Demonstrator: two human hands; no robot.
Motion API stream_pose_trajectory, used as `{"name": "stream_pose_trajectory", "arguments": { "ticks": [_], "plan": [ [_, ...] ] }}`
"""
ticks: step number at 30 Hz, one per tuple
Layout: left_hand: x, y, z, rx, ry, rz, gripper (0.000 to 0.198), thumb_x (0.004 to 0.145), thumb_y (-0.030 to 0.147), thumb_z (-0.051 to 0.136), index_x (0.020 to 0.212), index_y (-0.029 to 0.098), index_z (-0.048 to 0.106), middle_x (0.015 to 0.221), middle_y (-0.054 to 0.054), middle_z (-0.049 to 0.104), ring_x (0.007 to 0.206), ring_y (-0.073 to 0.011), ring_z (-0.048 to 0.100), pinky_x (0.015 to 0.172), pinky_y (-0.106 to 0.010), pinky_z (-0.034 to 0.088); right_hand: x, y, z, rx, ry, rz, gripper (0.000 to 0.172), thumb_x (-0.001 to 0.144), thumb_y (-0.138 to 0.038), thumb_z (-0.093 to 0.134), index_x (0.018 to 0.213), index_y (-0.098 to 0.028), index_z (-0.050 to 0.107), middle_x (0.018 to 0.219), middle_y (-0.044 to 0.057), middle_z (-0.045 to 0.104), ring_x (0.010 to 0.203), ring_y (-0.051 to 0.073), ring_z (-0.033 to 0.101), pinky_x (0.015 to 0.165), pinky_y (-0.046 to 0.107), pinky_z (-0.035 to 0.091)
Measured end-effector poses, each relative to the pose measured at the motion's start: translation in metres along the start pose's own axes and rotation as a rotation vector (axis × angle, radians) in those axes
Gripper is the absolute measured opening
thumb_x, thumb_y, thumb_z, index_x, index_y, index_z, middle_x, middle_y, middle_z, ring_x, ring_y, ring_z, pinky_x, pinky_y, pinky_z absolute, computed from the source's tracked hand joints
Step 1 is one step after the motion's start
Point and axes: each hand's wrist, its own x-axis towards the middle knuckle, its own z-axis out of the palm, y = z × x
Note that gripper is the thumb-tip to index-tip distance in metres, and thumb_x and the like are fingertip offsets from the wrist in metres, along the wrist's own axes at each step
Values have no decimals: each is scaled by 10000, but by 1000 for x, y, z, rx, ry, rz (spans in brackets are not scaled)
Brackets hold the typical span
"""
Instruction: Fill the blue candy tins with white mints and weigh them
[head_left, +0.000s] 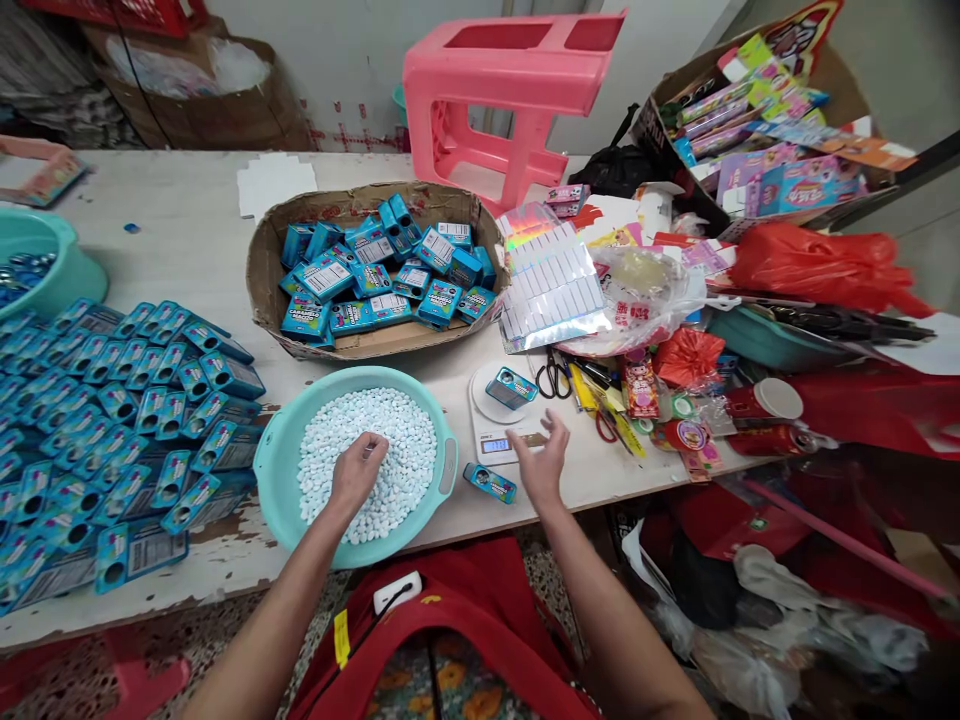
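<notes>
My left hand point(358, 474) is over the turquoise basin point(273, 460), low against the small white candies point(405, 440) heaped in it. Its fingers are curled together, and a bit of pale white shows between them. My right hand point(543, 462) hovers by the front right corner of a white digital scale point(480, 425), fingers spread and holding nothing. On the scale's round plate a blue candy box point(511, 388) lies on its side; the lit display can be seen, its digits too small to read surely. Another blue box point(490, 483) lies before the scale, left of my right hand.
Rows of blue boxes point(120, 400) cover the table's left. Behind the basin, a cut-down carton point(262, 300) holds more boxes. Scissors point(553, 376), a yellow cutter point(581, 388), sticker sheets point(551, 280) and bags crowd the right. A pink stool point(510, 90) stands behind.
</notes>
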Motion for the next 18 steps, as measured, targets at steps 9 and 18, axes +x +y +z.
{"name": "stream_pose_trajectory", "arguments": {
  "ticks": [9,18],
  "plan": [
    [-6,-8,0,-417,38,-81,266,727,457,626,729,192,608,764,-24,647,741,-187,586,678,-264,430,74,-16,18,141,-239,84,416,633,-423,731,945,-171,620,890,39,637,855,223,587,811,388,476],
    [-4,49,-12,-1317,-43,-328,504,806,594,507,986,139,630,1012,-136,666,853,-208,641,727,-313,493,7,-133,19,148,-591,-457,341,751,-334,720,1070,-279,616,993,34,658,939,232,597,843,394,464]
  ]
}}
